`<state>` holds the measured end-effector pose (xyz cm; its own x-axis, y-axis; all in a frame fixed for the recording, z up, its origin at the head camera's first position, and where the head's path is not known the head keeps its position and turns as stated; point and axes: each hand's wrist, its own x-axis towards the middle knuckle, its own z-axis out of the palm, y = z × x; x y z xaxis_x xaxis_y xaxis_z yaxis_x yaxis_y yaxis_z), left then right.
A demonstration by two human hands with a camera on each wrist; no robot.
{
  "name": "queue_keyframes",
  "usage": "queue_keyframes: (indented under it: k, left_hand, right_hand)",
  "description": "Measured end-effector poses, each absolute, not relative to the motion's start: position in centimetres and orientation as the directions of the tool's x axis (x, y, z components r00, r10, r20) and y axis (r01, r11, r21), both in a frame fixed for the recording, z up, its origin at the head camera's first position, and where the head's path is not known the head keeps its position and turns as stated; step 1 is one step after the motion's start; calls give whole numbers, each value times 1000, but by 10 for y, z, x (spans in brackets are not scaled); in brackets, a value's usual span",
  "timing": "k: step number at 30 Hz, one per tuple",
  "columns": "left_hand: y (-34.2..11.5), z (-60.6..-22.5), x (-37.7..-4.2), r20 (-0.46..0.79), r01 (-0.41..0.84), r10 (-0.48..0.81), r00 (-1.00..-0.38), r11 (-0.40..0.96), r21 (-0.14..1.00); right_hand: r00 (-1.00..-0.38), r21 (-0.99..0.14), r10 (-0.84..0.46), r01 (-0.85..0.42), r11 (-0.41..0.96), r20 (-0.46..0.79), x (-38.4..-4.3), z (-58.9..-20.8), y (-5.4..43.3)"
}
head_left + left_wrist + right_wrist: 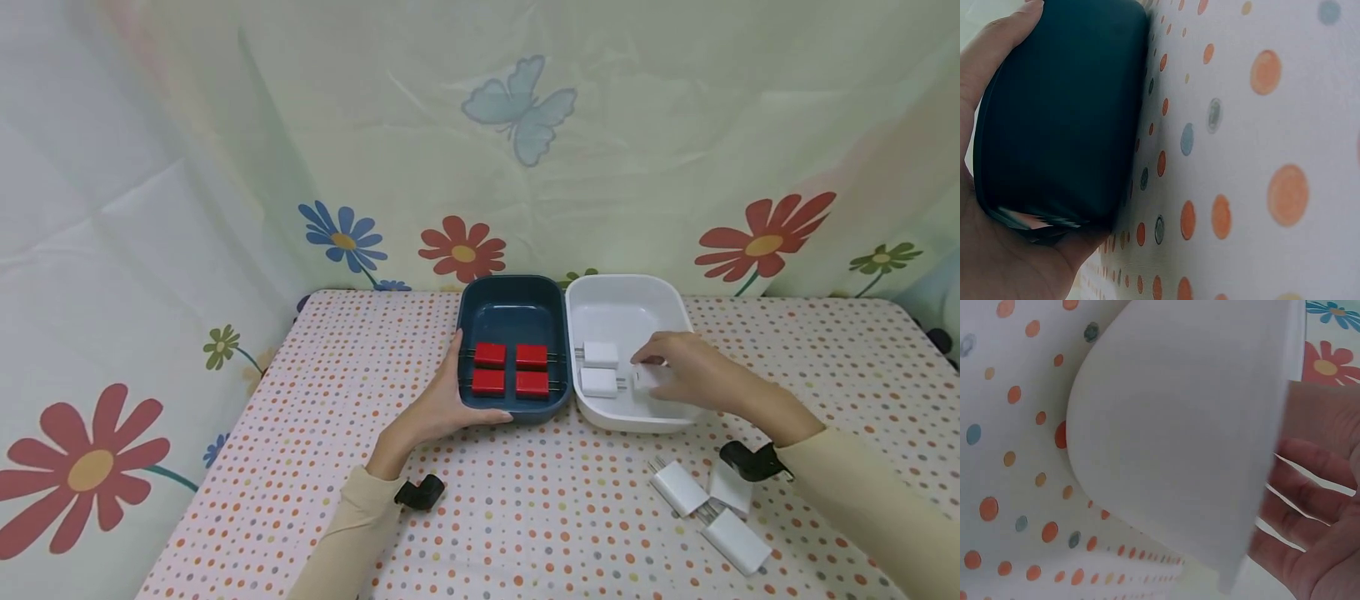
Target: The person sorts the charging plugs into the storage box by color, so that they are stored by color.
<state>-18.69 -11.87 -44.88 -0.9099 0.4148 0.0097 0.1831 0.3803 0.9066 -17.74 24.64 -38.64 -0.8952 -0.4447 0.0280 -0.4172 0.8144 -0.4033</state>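
Note:
In the head view a dark blue tray [517, 315] holds several red charger plugs [532, 357] in two columns. My left hand [438, 400] grips its near left corner, thumb along the front wall and fingers on the left side. Beside it stands a white tray [628, 418] with two white charger plugs [600, 355] at its left. Inside that tray, my right hand [686, 371] pinches another white charger plug [642, 380], partly covered by the fingers. The white wall hides this plug in the right wrist view, where the fingers [1310, 494] reach over the rim.
Three more white charger plugs [737, 540] lie close together on the dotted tablecloth [570, 508], in front of the white tray and near the right sleeve. A flowered curtain [600, 183] hangs behind the table. Both wrists wear black camera mounts [422, 492].

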Motion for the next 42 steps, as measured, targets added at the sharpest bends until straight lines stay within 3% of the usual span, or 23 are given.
queue_keyframes:
  k: [11,20,42]
  left_hand:
    - [-119,-448,-186,-13,166,398,-917,412,896]
    - [-119,-446,-186,-9,173,416,-909,397,902]
    - [-122,-446,-186,-33,148,399,-916,413,899]
  right_hand:
    - [-909,-423,-408,-337,841,-85,-187,-403,244]
    - [-903,-381,-416,-348,856,-109,-189,-406,244]
    - [-907,-393,-418,-363,845,-59,-186,-405,241]
